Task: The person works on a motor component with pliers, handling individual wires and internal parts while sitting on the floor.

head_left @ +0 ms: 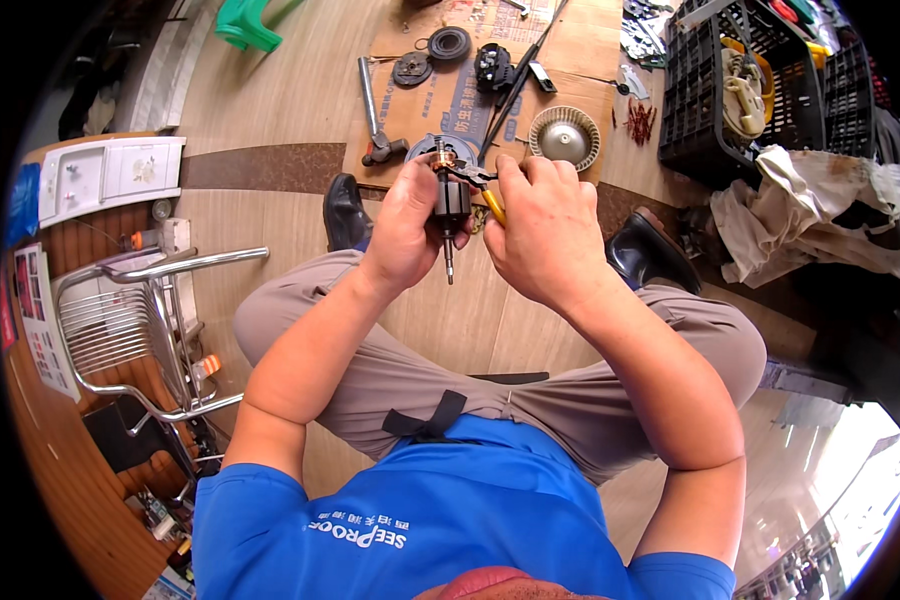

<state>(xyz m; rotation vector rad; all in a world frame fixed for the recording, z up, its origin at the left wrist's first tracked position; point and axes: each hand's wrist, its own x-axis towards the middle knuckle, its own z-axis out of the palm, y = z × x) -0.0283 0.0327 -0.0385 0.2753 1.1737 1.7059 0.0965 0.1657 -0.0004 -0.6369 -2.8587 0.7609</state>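
In my left hand (402,228) is a motor armature (452,200), held upright with its copper-coloured commutator at the far end and its bare shaft pointing back toward me. The fingers of that hand wrap round its dark core. My right hand (550,232) is closed round a pair of pliers (495,207) with yellow handles. Their jaws reach left to the commutator end; whether they grip a wire there is too small to tell. Just beyond the armature, partly covered by it, a round grey part (422,147) lies on the cardboard.
A flattened cardboard sheet (590,60) bears a hammer (369,100), a finned fan wheel (564,138), a black ring (449,43) and a black housing (492,67). Black crates (700,110) and a crumpled cloth (785,215) stand right. A metal chair (120,335) is left.
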